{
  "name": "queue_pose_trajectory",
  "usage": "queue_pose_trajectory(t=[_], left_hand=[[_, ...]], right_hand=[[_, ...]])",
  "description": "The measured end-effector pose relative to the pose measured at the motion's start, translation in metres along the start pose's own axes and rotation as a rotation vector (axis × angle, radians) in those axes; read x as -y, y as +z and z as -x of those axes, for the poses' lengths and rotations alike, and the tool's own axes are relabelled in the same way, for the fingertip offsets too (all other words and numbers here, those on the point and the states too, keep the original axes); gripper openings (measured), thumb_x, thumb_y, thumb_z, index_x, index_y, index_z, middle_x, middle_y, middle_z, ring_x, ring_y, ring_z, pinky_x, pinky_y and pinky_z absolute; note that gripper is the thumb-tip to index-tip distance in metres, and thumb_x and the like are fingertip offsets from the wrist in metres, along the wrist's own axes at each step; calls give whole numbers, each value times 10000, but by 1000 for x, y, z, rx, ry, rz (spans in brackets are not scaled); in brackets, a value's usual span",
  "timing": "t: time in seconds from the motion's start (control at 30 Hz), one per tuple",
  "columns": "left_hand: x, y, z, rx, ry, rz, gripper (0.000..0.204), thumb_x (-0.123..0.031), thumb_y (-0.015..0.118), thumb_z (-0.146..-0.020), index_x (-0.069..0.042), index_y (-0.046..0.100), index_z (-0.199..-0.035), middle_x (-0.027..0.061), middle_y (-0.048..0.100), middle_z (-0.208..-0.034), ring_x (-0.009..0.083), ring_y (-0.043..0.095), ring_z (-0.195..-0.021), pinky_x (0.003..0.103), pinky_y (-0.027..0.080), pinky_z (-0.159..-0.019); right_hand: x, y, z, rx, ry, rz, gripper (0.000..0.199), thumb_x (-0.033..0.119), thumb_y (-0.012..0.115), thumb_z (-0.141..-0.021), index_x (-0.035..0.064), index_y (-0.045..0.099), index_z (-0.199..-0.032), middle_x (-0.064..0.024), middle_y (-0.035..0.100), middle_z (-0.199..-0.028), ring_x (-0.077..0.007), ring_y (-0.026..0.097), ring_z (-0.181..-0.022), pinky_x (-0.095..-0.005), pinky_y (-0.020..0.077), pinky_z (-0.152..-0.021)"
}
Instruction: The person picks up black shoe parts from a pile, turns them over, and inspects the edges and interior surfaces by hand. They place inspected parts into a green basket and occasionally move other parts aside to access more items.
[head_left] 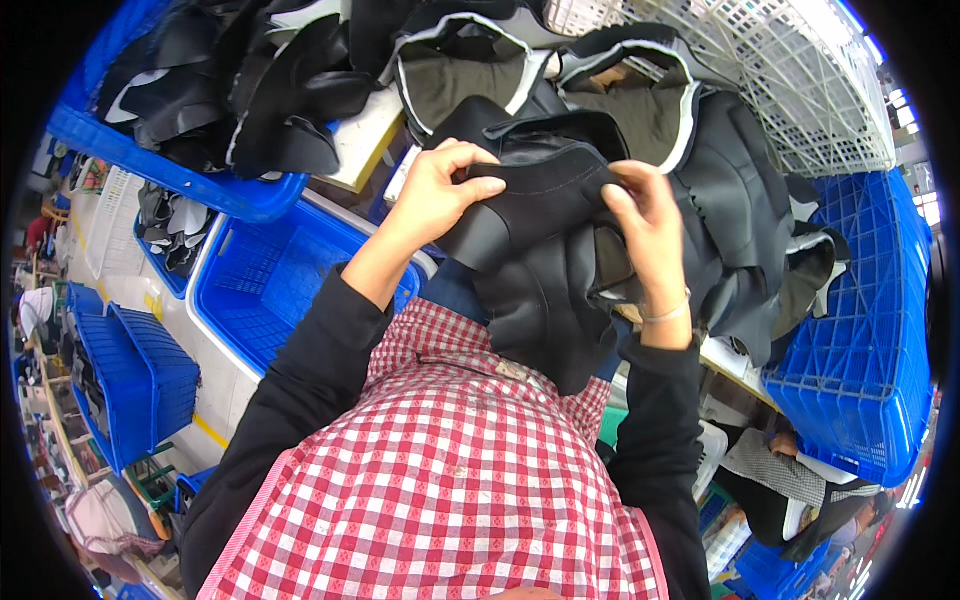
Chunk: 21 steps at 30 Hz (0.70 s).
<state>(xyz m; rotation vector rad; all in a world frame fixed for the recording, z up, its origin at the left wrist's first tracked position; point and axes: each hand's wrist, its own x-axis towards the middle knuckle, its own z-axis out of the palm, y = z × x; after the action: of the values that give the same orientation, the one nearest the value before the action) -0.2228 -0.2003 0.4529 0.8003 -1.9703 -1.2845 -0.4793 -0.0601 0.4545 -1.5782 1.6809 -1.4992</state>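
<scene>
A black shoe upper (545,195), leather with a stitched line along its curved top edge, is held up in front of me. My left hand (435,195) pinches its left edge between thumb and fingers. At the opposite edge, my right hand (648,225) is closed on it with the thumb toward me; the fingertips are partly hidden behind the piece. More black leather (545,300) hangs below it over my lap; I cannot tell where one piece ends. Just behind lie lined uppers with pale edges (470,80), their olive insides showing.
Piled uppers (740,190) cover the table to the right. A blue crate (860,330) and a white crate (740,60) stand on the right. At left are a blue bin of black pieces (180,180), an open blue bin (260,270) and stacked blue crates (140,370).
</scene>
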Motion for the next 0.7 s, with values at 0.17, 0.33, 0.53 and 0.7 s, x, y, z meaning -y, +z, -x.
queue_pose_trajectory(t=[0.17,0.33,0.53,0.7], left_hand=[[-77,-84,15,-498,243,344,202,-24,785,-874,-8,739,-1070,30,736,-944,99,665,-841,235,533,-790],[-118,-139,-35,-665,655,237,223,-21,762,-900,24,729,-1115,52,745,-962,94,680,-823,231,549,-742],[-8,-106,-199,-481,102,-757,456,-307,835,-832,3,732,-1150,162,769,-1039,262,734,-980,377,551,-880],[84,-91,-213,-442,268,-418,444,-235,842,-834,4,722,-1189,152,770,-1044,213,742,-977,331,571,-890]], right_hand=[[15,-30,52,-274,298,249,212,132,707,-978,-4,633,-1123,-54,669,-1030,-115,618,-934,-278,513,-858],[28,-4,107,17,253,447,414,366,768,-911,-7,664,-1059,-190,707,-874,-343,711,-799,-396,547,-746],[14,22,103,-134,443,151,305,264,703,-993,-38,710,-1038,-31,690,-791,-91,595,-733,-290,504,-692],[60,-12,85,-221,388,-6,246,194,694,-1005,-49,660,-984,14,568,-746,-42,466,-770,-241,456,-664]])
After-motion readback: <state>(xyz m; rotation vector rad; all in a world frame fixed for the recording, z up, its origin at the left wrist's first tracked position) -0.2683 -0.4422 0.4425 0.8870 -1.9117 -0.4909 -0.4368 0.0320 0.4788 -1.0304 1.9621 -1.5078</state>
